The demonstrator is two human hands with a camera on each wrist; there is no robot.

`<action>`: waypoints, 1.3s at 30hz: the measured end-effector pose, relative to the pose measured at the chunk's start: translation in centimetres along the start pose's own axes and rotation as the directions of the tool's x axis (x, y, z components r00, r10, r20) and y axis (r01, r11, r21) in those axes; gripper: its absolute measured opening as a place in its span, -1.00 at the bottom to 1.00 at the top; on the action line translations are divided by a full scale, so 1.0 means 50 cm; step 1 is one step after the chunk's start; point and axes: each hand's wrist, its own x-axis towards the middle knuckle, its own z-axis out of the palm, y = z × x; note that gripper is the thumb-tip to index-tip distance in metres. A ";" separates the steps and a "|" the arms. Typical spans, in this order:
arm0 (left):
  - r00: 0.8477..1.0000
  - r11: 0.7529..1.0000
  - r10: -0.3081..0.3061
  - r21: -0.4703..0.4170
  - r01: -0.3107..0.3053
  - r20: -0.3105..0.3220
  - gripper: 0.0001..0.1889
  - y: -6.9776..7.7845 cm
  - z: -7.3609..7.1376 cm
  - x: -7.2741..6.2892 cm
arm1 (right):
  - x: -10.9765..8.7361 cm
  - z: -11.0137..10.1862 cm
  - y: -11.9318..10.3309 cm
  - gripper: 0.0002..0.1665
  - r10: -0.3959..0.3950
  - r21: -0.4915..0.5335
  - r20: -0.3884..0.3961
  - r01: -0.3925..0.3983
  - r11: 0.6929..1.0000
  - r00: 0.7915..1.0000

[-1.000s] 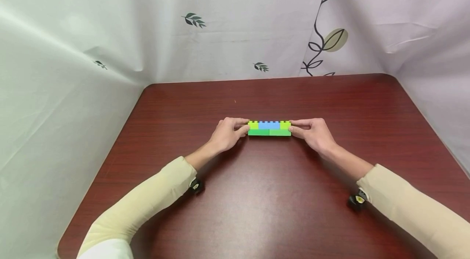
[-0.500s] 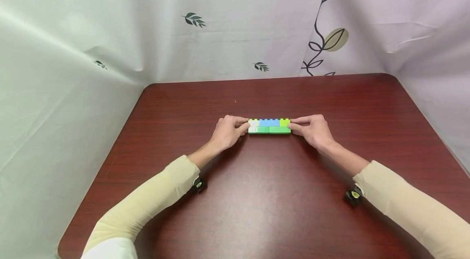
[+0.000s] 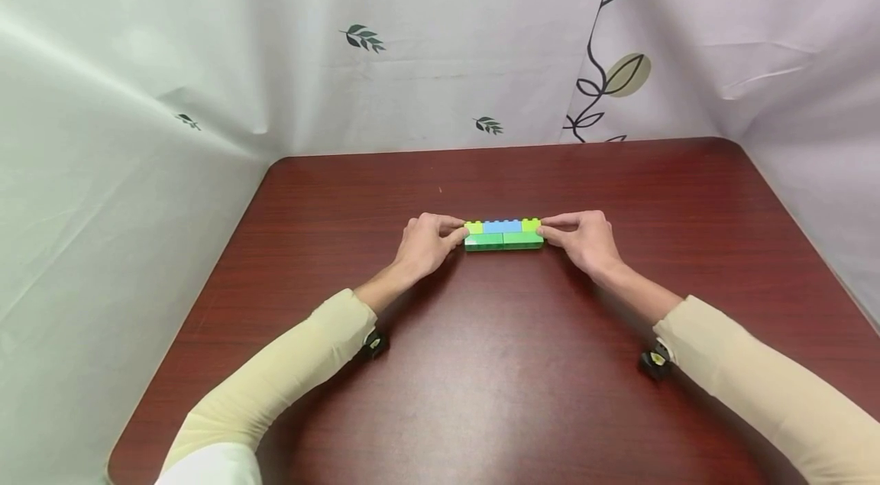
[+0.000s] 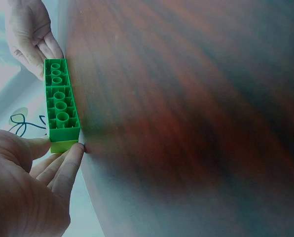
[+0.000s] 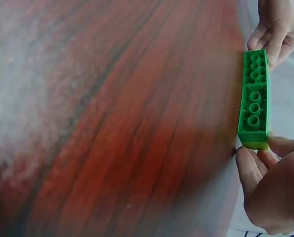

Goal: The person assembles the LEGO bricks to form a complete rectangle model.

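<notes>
A bar of joined toy building bricks is held up off the table, spanning the gap between both hands. Its lower layer is two green bricks (image 3: 484, 242); its upper layer has a blue brick (image 3: 503, 226) between two lime bricks (image 3: 532, 225). My left hand (image 3: 422, 247) pinches the left end between thumb and fingers. At the opposite end, my right hand (image 3: 590, 245) grips likewise. The hollow undersides of the green bricks (image 4: 61, 107) face the left wrist camera, and the right wrist view shows these green bricks (image 5: 254, 98) from below too.
A dark red wooden table (image 3: 440, 363) lies beneath the hands. White cloth (image 3: 426, 72) with leaf prints hangs behind it and along both sides. A small black device (image 3: 374, 343) sits at the left wrist, and another black device (image 3: 655, 363) at the right.
Both hands have shifted slightly upward in the head view together with the brick bar, the right one also a little left. The bar has tilted slightly; both hands keep their hold.
</notes>
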 end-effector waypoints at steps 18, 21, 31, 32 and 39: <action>1.000 1.000 0.021 -0.007 -0.021 -0.009 -0.69 -0.011 0.004 0.016 | 0.009 0.010 0.009 -0.71 -0.030 -0.010 -0.065 0.029 1.000 0.997; 1.000 1.000 0.017 -0.014 -0.017 -0.015 -0.67 -0.011 -0.003 0.020 | 0.011 0.008 0.009 -0.68 -0.031 0.001 -0.078 0.031 1.000 0.996; 0.999 0.998 0.023 -0.066 -0.024 -0.026 -0.56 -0.022 -0.020 0.014 | 0.004 -0.012 0.005 -0.55 0.028 0.124 -0.058 -0.020 0.992 0.998; 0.999 0.997 0.025 -0.074 -0.027 -0.026 -0.55 -0.023 -0.021 0.012 | 0.002 -0.014 0.005 -0.54 0.029 0.136 -0.054 -0.021 0.990 0.998; 0.999 0.991 0.040 -0.123 -0.044 -0.031 -0.49 -0.029 -0.027 -0.006 | -0.014 -0.027 0.004 -0.44 0.006 0.232 -0.048 0.006 0.973 0.999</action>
